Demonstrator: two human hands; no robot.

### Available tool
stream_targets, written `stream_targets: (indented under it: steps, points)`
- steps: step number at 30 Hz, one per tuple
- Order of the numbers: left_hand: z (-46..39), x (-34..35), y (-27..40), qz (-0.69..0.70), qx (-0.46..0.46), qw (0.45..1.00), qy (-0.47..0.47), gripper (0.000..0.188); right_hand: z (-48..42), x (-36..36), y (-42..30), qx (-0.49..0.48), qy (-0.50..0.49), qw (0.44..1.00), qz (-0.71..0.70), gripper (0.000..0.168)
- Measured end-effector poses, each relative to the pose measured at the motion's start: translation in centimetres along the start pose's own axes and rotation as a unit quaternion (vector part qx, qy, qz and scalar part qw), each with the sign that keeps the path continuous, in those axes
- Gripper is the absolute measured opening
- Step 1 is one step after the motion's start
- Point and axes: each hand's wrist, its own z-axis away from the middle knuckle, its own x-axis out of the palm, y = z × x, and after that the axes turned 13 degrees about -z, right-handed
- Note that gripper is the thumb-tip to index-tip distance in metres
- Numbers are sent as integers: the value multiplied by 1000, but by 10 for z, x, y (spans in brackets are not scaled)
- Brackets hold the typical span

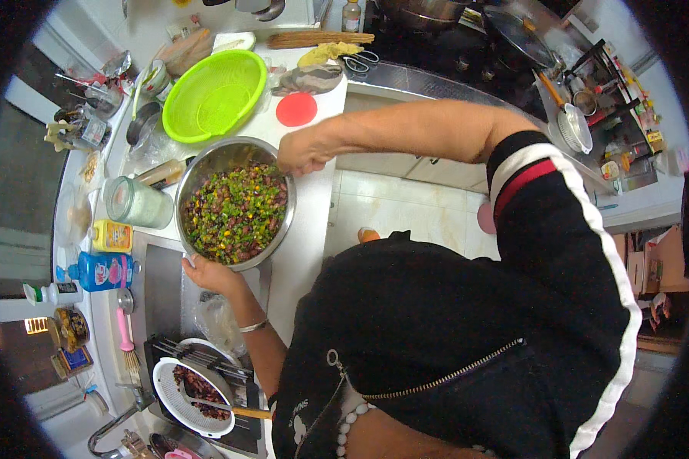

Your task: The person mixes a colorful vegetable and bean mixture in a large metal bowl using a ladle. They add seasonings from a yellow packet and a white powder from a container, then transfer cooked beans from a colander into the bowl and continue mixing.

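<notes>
A stainless steel mixing bowl [291, 215] holds a mix of dark reddish pieces, chopped green bits and yellow bits. My left hand [212, 275], with a bracelet on its wrist, holds the bowl's near left rim, thumb at the edge and fingers partly hidden. On the opposite side, my right hand [305, 154] is closed at the rim; its fingertips are partly hidden. A lime green plastic colander [215, 97] touches or nearly touches the bowl's far side. A round red mat [296, 109] lies on the white counter beyond my right hand.
At the left stand a glass jar [140, 202], a yellow bottle [112, 236] and a blue bottle [106, 271]. Over the sink [163, 287] area, a white colander [166, 396] holds dark pieces and a wooden-handled utensil. Scissors [360, 62] lie near the stove [436, 63].
</notes>
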Motion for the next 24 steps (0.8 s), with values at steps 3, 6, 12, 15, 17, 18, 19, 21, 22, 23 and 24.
stream_targets:
  steps: [3,6,12,15,17,18,19,21,22,23,24]
  points:
    - [-10,-11,-12,-111,36,993,35,48,18,14,-7,-197,-55,851,485,18]
    - [0,-5,-2,32,-3,999,-4,45,16,14,20,-346,65,900,258,22]
    - [7,-4,1,-86,94,991,38,45,57,13,34,-421,176,818,350,32]
    - [-11,-8,-30,-23,78,996,39,44,98,13,12,-438,177,754,455,34]
    - [5,-3,-2,11,43,999,24,44,100,8,9,-431,203,750,459,30]
    - [12,-3,10,30,26,999,21,44,93,6,7,-431,225,742,462,29]
    - [13,-4,9,34,29,999,22,44,86,3,3,-431,247,734,464,29]
    - [11,-6,9,40,37,998,25,45,66,7,-14,-406,243,757,450,25]
    - [12,-5,12,8,41,999,25,46,49,11,-17,-406,243,761,444,25]
    - [14,-3,17,-23,46,998,23,47,33,17,-18,-405,243,764,439,25]
    - [15,-5,20,-57,50,997,26,48,19,27,-21,-391,245,777,429,23]
